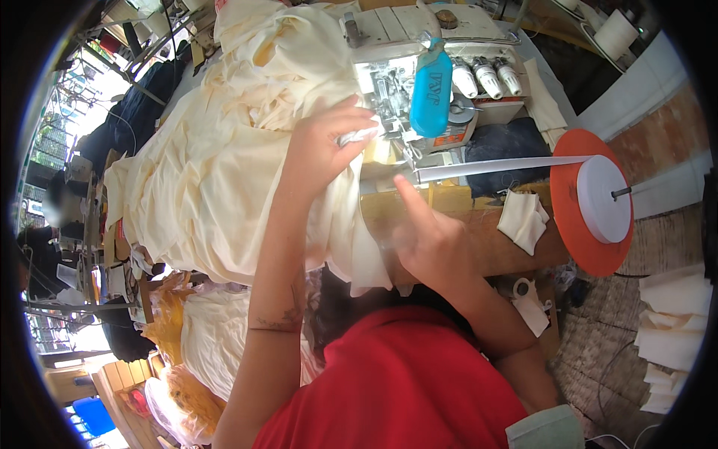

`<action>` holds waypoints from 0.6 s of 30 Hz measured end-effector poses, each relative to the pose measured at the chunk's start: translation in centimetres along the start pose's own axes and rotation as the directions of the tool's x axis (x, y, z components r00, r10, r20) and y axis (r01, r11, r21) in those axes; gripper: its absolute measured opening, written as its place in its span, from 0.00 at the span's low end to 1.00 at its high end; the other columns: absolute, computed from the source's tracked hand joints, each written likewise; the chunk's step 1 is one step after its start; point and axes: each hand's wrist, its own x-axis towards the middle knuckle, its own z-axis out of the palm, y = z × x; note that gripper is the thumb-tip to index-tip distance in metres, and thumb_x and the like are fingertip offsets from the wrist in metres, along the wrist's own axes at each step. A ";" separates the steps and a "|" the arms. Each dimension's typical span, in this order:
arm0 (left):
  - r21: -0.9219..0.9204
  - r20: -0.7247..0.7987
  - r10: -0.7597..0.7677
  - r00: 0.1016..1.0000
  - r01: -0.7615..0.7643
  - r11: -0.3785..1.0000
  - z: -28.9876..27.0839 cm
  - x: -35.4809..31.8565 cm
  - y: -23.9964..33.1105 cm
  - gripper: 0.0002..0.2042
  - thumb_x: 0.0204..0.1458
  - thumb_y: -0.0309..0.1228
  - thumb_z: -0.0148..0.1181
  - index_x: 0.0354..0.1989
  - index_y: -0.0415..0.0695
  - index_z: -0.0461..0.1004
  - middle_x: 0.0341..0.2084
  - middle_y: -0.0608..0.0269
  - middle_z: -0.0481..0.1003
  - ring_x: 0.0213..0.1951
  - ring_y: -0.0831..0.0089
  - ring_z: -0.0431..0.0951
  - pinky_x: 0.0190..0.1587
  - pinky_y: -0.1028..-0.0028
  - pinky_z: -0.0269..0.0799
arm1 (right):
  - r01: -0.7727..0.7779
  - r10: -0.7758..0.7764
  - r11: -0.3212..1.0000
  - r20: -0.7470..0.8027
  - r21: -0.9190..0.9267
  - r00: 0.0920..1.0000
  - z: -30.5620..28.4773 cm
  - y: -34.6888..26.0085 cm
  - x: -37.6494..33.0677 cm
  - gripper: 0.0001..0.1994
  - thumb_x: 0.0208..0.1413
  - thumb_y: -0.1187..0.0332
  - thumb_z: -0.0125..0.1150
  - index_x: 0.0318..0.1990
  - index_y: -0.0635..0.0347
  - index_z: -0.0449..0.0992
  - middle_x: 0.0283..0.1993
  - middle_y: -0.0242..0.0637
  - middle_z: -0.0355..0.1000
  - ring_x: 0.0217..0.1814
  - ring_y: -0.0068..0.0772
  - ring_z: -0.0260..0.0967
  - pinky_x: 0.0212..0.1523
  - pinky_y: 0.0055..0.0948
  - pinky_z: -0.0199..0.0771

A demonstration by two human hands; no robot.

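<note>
Red cloth of the person's shirt (404,382) fills the lower edge of the head view, and from it both forearms reach up to the wooden surface (508,247). Left hand (321,150) lies on the heap of cream fabric (217,165) that covers the surface's left side, its grip pinching a fold of that fabric right at the sewing machine (404,90). Right hand (426,232) hovers near the front edge, grip wide and holding nothing, forefinger pointing up at the white tape (501,166) running from the orange-backed reel (594,202) at the right edge.
</note>
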 end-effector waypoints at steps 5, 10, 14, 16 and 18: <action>0.052 -0.009 0.003 1.000 -0.002 0.999 -0.3 1.2 -0.8 0.11 0.49 0.28 0.67 0.41 0.41 0.83 0.42 0.59 0.83 0.55 0.57 0.79 0.57 0.68 0.71 | -0.084 0.087 0.995 -0.036 0.060 0.996 -0.3 0.5 -2.0 0.27 0.51 0.75 0.60 0.63 0.57 0.72 0.27 0.45 0.74 0.27 0.46 0.76 0.30 0.43 0.76; 0.143 -0.069 -0.009 0.998 0.019 0.990 -0.9 0.3 1.0 0.15 0.46 0.20 0.61 0.43 0.43 0.82 0.44 0.57 0.82 0.52 0.60 0.79 0.53 0.69 0.73 | -0.141 0.151 0.965 -0.027 0.220 0.988 -0.2 0.0 -1.7 0.20 0.55 0.74 0.61 0.57 0.61 0.75 0.30 0.49 0.76 0.31 0.47 0.79 0.32 0.40 0.78; 0.388 -0.318 -0.094 0.943 0.220 0.895 -0.7 -5.8 5.7 0.17 0.42 0.17 0.58 0.43 0.41 0.79 0.44 0.52 0.78 0.46 0.58 0.78 0.48 0.64 0.74 | -0.163 0.186 0.941 -0.052 0.295 0.981 0.6 -0.1 -1.5 0.17 0.56 0.71 0.63 0.52 0.66 0.76 0.37 0.53 0.77 0.37 0.51 0.79 0.36 0.39 0.79; 0.363 -0.327 -0.287 0.900 0.400 0.841 -2.1 -9.2 7.8 0.16 0.42 0.18 0.59 0.42 0.41 0.78 0.43 0.50 0.77 0.40 0.60 0.78 0.43 0.64 0.75 | -0.127 0.156 0.946 -0.074 0.298 0.985 1.8 0.0 -1.1 0.15 0.56 0.70 0.64 0.50 0.66 0.77 0.37 0.53 0.77 0.38 0.53 0.78 0.38 0.42 0.78; 0.209 -0.319 -0.570 0.758 0.642 0.738 -4.0 -11.8 9.3 0.14 0.43 0.18 0.59 0.40 0.40 0.79 0.38 0.53 0.79 0.35 0.63 0.79 0.39 0.66 0.75 | -0.110 0.127 0.949 -0.039 0.295 0.991 3.4 -0.3 -0.7 0.12 0.55 0.69 0.65 0.45 0.67 0.77 0.37 0.53 0.75 0.39 0.56 0.76 0.40 0.44 0.77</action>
